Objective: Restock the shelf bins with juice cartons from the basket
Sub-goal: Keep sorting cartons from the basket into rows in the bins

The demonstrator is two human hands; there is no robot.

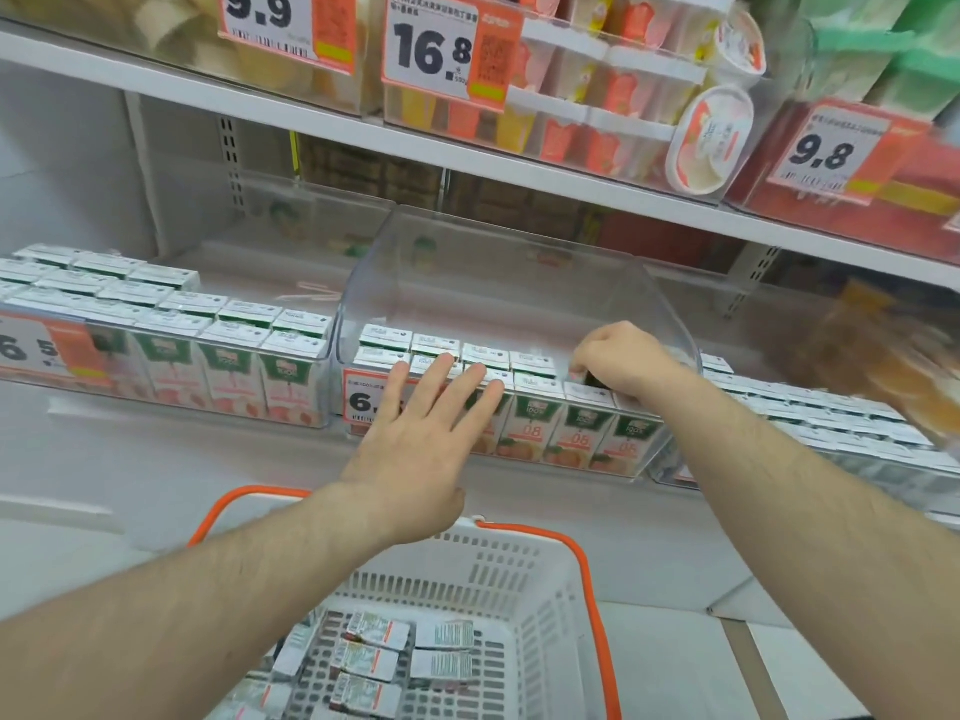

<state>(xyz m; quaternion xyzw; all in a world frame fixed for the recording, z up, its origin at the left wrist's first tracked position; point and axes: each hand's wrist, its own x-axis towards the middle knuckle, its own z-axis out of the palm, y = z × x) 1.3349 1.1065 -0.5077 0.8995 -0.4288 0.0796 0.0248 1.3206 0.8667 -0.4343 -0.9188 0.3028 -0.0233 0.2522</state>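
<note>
White shelf (519, 163) up top w/ price tags. Clear middle bin (519, 283) below, front rows full of juice cartons (535, 428). White basket (519, 579), orange handles, near, more cartons lying in it. Left hand (421, 433) flat, fingers straight, on carton tops. Right hand (621, 363) curled down into bin's right end, pinching a carton there.

Right hand (618, 363) fingertips hidden (behind cartons (535, 402)).
</note>
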